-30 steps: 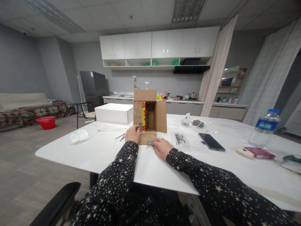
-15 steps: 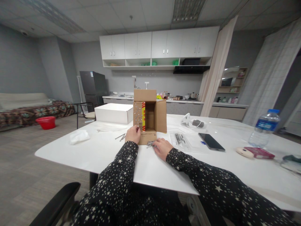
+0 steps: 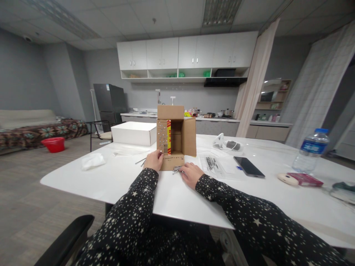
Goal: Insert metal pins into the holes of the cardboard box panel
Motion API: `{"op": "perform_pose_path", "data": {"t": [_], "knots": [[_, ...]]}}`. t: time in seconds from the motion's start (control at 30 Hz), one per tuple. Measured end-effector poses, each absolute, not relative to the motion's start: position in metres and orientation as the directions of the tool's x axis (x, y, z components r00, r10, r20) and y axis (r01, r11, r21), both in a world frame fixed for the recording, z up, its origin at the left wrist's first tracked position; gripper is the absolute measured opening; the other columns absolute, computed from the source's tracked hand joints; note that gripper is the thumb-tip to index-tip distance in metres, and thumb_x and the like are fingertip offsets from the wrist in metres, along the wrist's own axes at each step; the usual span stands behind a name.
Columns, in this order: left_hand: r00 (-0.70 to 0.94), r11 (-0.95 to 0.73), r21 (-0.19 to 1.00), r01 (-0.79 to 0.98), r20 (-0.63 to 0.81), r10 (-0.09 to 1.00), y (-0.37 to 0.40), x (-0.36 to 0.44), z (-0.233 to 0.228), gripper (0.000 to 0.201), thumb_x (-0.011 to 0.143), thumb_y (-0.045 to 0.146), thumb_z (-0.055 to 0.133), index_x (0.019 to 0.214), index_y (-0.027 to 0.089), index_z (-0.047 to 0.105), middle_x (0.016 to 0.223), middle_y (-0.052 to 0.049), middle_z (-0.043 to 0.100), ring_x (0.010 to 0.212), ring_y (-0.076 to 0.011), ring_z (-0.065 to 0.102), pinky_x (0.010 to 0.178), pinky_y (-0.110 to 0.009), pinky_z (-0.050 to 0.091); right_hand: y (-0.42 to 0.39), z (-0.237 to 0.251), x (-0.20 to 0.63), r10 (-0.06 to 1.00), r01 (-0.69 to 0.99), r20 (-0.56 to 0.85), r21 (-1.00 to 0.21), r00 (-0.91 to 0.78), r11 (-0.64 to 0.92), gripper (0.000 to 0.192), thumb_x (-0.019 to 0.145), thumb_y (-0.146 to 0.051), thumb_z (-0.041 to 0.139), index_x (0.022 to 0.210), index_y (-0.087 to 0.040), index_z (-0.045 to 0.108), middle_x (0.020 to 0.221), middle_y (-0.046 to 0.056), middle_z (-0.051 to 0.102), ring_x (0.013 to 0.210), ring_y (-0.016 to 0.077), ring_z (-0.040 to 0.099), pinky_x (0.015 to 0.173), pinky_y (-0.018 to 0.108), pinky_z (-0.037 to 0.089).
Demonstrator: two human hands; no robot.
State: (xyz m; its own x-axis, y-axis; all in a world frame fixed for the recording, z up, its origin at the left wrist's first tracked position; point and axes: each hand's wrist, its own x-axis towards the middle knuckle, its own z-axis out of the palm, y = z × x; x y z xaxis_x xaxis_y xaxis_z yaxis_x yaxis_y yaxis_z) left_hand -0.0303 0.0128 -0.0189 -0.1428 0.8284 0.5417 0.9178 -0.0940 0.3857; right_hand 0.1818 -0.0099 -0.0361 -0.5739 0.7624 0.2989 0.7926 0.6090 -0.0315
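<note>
An open cardboard box (image 3: 189, 138) stands on the table with its flaps folded out. Shiny dots are scattered over its left flap (image 3: 161, 135), and a row of dark holes crosses the bottom flap (image 3: 173, 162). My left hand (image 3: 154, 160) is closed in a pinch at the left flap's lower edge; a small bright tip shows at its fingers, too small to name. Beside the bottom flap, my right hand (image 3: 192, 174) rests low with curled fingers on a bunch of thin metal rods (image 3: 176, 169). More loose rods (image 3: 141, 160) lie left of my left hand, partly hidden by it.
Right of the box lies a clear plastic case (image 3: 212, 164) with small metal pieces, then a phone (image 3: 249, 167). Farther right are a water bottle (image 3: 310, 151) and a maroon box (image 3: 306, 179). A white box (image 3: 134, 133) and crumpled tissue (image 3: 93, 161) are on the left.
My left hand has shifted slightly left and down along the flap, covering more of the loose rods. My right hand has stayed in place on the bunch.
</note>
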Motion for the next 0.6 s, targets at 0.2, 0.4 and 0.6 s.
{"op": "perform_pose_path", "data": {"t": [0.2,0.4,0.6], "knots": [[-0.151,-0.074,0.379,0.922,0.530,0.834,0.0113,-0.0309,-0.0175,0.020,0.086,0.029,0.048,0.089,0.021,0.066,0.092,-0.006,0.071,0.088,-0.0209,0.064,0.081,-0.031,0.049,-0.0096,-0.0346,0.1812,0.776,0.798,0.268,-0.043,-0.570,0.601,0.025,0.091,-0.024,0.044,0.107,-0.021,0.063,0.106,0.007,0.059,0.098,0.0202,0.050,0.081,0.032,0.037],[-0.134,-0.059,0.346,0.936,0.509,0.851,0.0108,-0.0309,-0.0159,0.018,0.085,0.027,0.050,0.089,0.021,0.067,0.093,-0.006,0.071,0.089,-0.0214,0.064,0.081,-0.031,0.049,-0.0092,-0.0361,0.1818,0.763,0.791,0.298,-0.041,-0.574,0.611,0.025,0.091,-0.024,0.044,0.106,-0.021,0.063,0.105,0.007,0.059,0.097,0.0200,0.051,0.081,0.032,0.037],[-0.125,-0.047,0.322,0.946,0.492,0.862,0.0115,-0.0299,-0.0157,0.019,0.085,0.028,0.050,0.087,0.022,0.068,0.092,-0.006,0.071,0.090,-0.0211,0.064,0.083,-0.031,0.049,-0.0072,-0.0368,0.1813,0.770,0.794,0.280,-0.040,-0.574,0.607,0.025,0.091,-0.023,0.044,0.106,-0.022,0.063,0.105,0.007,0.060,0.099,0.0202,0.051,0.082,0.032,0.038]]}}
